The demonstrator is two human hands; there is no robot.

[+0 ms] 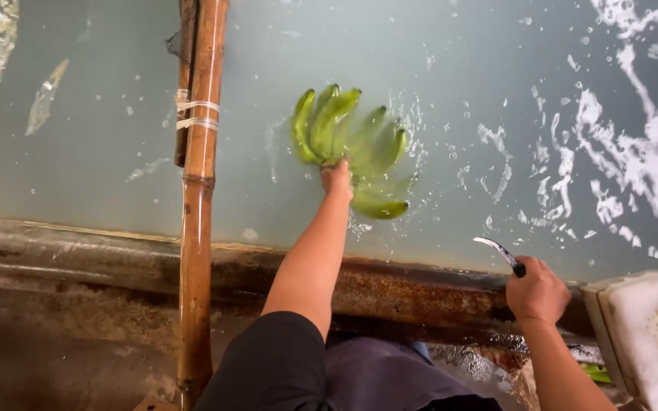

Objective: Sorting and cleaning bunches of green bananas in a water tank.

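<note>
Motion-blurred beside the bamboo pole (198,190): green banana bunch (348,148), its stem hidden in the left hand (336,177). Farther right, white foam box (649,335) cropped by frame edge.

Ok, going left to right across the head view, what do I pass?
Bamboo pole → left hand holding the green banana bunch in the water → curved knife → right hand → white foam box.
</note>
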